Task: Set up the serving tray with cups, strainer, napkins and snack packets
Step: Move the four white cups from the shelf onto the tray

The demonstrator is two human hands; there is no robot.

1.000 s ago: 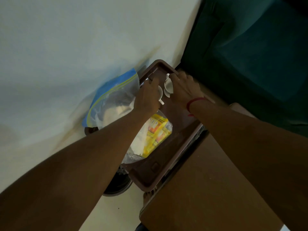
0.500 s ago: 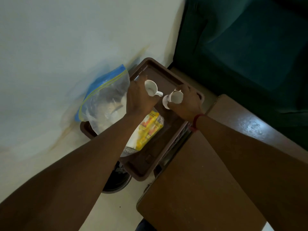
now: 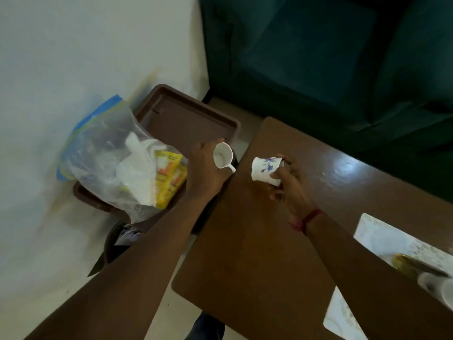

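A brown serving tray [image 3: 196, 111] sits by the wall on a dark stool. On its near half lies a clear zip bag [image 3: 110, 153] with white napkins and a yellow snack packet [image 3: 169, 177] inside. My left hand [image 3: 203, 170] grips a plain white cup [image 3: 223, 157], its mouth tipped toward me, above the tray's right edge. My right hand [image 3: 286, 180] holds a second white cup with a blue flower [image 3: 266, 169], lying on its side, above the brown table [image 3: 257, 241]. No strainer is visible.
A dark green sofa [image 3: 331, 69] stands behind the table. A pale patterned mat [image 3: 382, 236] with a golden object and a blurred glass lies at the table's right end. The white wall is on the left, a dark bin [image 3: 117, 239] below the tray.
Both hands lifted a cup out of the tray's far end and carried them toward me and rightward; the right cup now hangs over the table. The view has swung right.
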